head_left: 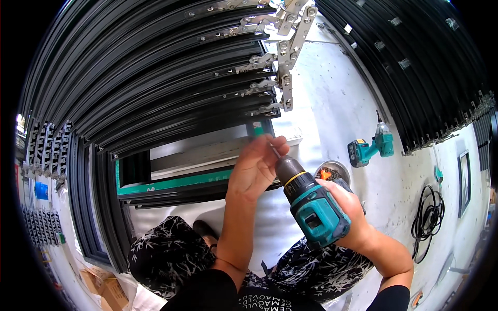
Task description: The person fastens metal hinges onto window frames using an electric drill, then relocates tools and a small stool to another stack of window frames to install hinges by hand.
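Drill fills right grip — left grip at bit.

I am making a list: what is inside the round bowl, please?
The bowl holds an orange object and small dark pieces, too tiny to identify. The right hand and held drill cover its near part.

A teal and black drill rests on the pale floor, near a stack of long black bars. Further right, a black cable lies in loose loops. Cardboard sits at the lower left; a blue object, its kind unclear, shows above.
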Motion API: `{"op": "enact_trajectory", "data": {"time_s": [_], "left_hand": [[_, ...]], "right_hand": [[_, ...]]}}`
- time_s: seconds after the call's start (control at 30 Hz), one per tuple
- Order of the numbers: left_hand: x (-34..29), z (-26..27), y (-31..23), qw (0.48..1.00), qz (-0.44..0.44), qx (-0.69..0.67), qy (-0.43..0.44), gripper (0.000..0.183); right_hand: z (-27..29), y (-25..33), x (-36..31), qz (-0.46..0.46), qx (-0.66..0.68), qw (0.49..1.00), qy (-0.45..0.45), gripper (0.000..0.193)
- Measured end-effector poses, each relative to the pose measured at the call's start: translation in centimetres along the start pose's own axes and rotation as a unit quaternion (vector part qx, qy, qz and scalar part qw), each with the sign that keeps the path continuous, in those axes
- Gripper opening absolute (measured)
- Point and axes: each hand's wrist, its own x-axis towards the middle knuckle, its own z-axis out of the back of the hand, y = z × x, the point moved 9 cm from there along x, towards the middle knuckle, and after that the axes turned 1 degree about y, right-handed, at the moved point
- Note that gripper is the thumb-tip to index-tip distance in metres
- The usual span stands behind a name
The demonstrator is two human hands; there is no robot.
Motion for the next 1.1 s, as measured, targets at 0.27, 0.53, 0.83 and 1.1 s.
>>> {"op": "enact_trajectory", "data": {"time_s": [0.27,0.53,0.83,1.1], "left_hand": [[1.0,-0.2,1.9,0.997,0.018,0.042,-0.067,0.033],[-0.1,-1.0,3.3,0.987,-0.089,0.047,-0.128,0.043],[0.7,0.2,2.3,0.980,-0.105,0.041,-0.166,0.036],[0.5,3.1,1.8,0.954,-0.135,0.132,-0.232,0.039]], "right_hand": [[-0.2,-2.0,0.6,0.024,-0.026,0.999,-0.010,0.056],[-1.6,-5.0,3.9,0.006,-0.122,0.991,-0.049,0.057],[-3.5,-6.0,5.7,0.014,-0.121,0.992,-0.024,0.059],[-4.8,-7.9,6.2,-0.029,-0.136,0.990,0.000,0.062]]}}
